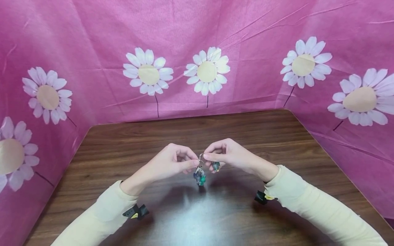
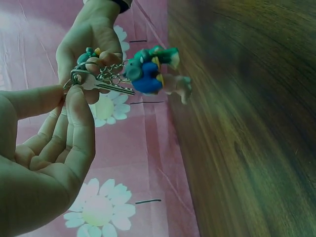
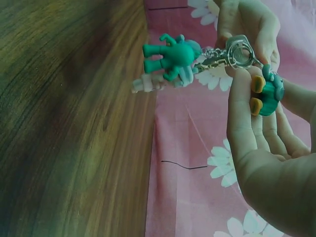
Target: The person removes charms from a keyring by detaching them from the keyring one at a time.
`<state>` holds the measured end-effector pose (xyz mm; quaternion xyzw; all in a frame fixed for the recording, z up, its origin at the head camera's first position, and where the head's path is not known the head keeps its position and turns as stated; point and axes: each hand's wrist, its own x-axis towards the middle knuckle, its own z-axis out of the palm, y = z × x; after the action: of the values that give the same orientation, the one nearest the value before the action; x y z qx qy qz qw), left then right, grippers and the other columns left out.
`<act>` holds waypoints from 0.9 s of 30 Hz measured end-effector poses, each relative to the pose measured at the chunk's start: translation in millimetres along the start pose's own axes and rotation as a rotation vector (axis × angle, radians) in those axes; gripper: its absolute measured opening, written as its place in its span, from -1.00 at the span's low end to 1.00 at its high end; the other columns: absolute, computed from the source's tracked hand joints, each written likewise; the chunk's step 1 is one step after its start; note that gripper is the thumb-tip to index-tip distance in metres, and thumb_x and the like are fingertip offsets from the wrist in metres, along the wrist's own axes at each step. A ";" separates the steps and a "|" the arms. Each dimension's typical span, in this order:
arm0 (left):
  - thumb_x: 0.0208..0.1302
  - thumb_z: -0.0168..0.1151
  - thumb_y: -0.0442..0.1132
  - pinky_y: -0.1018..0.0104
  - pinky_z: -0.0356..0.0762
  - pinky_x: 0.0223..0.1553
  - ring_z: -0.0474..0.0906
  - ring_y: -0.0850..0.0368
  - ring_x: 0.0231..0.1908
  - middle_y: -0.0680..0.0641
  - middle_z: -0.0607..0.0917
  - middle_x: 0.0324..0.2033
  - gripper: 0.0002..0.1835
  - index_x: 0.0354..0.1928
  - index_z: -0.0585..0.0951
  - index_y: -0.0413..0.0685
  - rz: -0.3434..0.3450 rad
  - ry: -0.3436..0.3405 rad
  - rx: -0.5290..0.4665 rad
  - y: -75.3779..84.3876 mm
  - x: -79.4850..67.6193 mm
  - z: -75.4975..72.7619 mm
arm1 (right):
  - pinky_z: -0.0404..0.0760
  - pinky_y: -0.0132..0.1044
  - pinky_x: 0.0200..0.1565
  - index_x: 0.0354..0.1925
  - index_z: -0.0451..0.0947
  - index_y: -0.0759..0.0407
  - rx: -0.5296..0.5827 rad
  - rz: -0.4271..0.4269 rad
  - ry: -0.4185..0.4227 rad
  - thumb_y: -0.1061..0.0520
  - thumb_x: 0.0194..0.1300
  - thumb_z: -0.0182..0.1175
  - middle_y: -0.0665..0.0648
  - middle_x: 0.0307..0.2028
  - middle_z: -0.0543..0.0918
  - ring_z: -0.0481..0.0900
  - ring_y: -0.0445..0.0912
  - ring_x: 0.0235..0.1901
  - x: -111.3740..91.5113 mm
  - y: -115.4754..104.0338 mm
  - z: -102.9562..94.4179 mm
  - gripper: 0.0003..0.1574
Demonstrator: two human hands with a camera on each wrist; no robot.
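Observation:
Over the table, both hands hold a metal key ring [image 1: 201, 157] between them. My left hand [image 1: 172, 162] pinches it between thumb and forefinger from the left. From the other side, my right hand [image 1: 232, 157] grips the ring's right part with thumb and fingertips. Below the ring hang a silver key [image 2: 111, 87] and small figurine charms on chains. A green figurine [image 3: 177, 55], a blue one [image 2: 147, 78] and a pale one [image 2: 177, 85] dangle together. Another green charm with yellow feet [image 3: 269, 94] hangs apart, against the right hand's fingers.
A dark wood-grain table [image 1: 138, 136] lies beneath the hands, with a bright reflection near its front. A pink cloth [image 1: 246, 27] with white daisies stands round its back and sides. Black straps [image 1: 136, 212] hang by both pale sleeves.

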<state>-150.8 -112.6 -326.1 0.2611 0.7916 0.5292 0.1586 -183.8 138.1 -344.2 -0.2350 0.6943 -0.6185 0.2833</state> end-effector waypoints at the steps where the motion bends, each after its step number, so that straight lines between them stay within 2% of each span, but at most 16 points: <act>1: 0.35 0.36 -0.20 0.16 0.72 -0.33 0.69 0.06 -0.44 -0.06 0.74 -0.44 -0.84 -0.18 0.75 -0.15 -0.003 0.001 -0.004 -0.3 0.5 0.3 | 0.75 -0.07 -0.29 -0.06 0.65 0.36 0.005 -0.004 0.005 0.11 0.40 0.32 0.43 -0.28 0.71 0.72 -0.01 -0.40 -0.3 0.1 0.1 -0.69; 11: 0.35 0.36 -0.21 0.14 0.73 -0.31 0.69 0.05 -0.43 -0.03 0.74 -0.44 -0.85 -0.18 0.74 -0.15 -0.008 0.007 -0.019 -1.9 2.1 2.3 | 0.72 -0.14 -0.41 -0.11 0.64 0.31 0.014 -0.062 0.047 0.15 0.38 0.34 0.36 -0.35 0.67 0.69 0.00 -0.48 0.3 -0.3 1.8 -0.76; 18: 0.35 0.36 -0.23 0.06 0.73 -0.30 0.70 0.01 -0.43 -0.02 0.76 -0.44 -0.88 -0.19 0.75 -0.13 -0.002 0.025 -0.016 -3.4 2.4 0.6 | 0.71 -0.17 -0.41 -0.13 0.65 0.32 0.056 -0.023 0.080 0.13 0.35 0.37 0.33 -0.37 0.68 0.69 -0.03 -0.48 1.9 -2.9 3.8 -0.73; 22: 0.35 0.36 -0.22 -0.03 0.72 -0.28 0.69 -0.10 -0.41 -0.03 0.75 -0.45 -0.85 -0.20 0.74 -0.17 0.006 0.033 -0.020 -2.3 3.7 0.5 | 0.69 -0.22 -0.41 -0.14 0.64 0.32 0.079 -0.003 0.105 0.12 0.35 0.37 0.33 -0.38 0.69 0.68 -0.05 -0.49 3.1 -2.7 4.8 -0.73; 27: 0.35 0.38 -0.20 0.07 0.72 -0.31 0.68 -0.11 -0.41 -0.02 0.75 -0.46 -0.84 -0.20 0.76 -0.16 0.000 0.028 -0.016 -1.7 4.5 0.9 | 0.71 -0.21 -0.38 -0.17 0.63 0.31 0.079 0.001 0.115 0.13 0.35 0.38 0.28 -0.40 0.71 0.68 -0.07 -0.49 3.8 -2.0 7.6 -0.75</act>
<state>-154.4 -109.8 -327.9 0.2525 0.7895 0.5391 0.1493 -181.4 129.8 -343.1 -0.1874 0.6847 -0.6575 0.2524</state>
